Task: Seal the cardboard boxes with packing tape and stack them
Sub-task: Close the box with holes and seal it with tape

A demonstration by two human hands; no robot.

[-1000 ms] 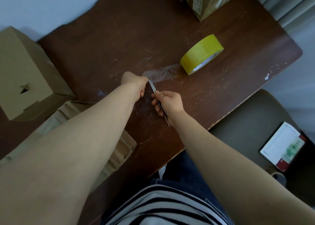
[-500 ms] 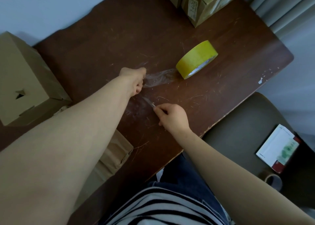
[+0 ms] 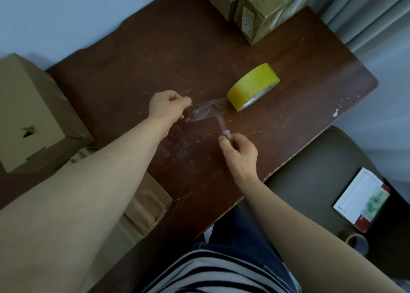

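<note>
Presently, the yellow roll of packing tape [image 3: 253,86] stands on edge on the dark brown, scratched wooden bench [image 3: 155,55], right of ctr. A clear, wrinkled strip of tape [image 3: 206,109] runs from the roll's lower edge leftward, low over the bench top, to the left-hand grip [image 3: 168,106].

Left-hand grip: clenched, fingers pinching the strip's free end.

Right-hand grip [image 3: 240,154]: curled round a thin pale tool [image 3: 223,126], nearer the bench's front edge. Tool is motion-blurred; type not legible. Its tip points up toward the strip's near edge, approx. mid-strip; contact w/ the strip cannot be confirmed.

Cardboard items:
- plain brown cardboard box [image 3: 28,115] at the bench's left end, w/ a small torn hole in its facing side
- flattened brown cardboard [image 3: 146,201] under the left forearm, at the front edge
- two more cardboard boxes [image 3: 266,15] at the far edge, the nearer one glossy w/ tape & bearing a white label

All are well apart from both hands.

Off the bench, right: dark chair seat [image 3: 310,181] carrying a white booklet w/ red corner [image 3: 359,201]; near it, a small brownish ring [image 3: 355,241]
</note>
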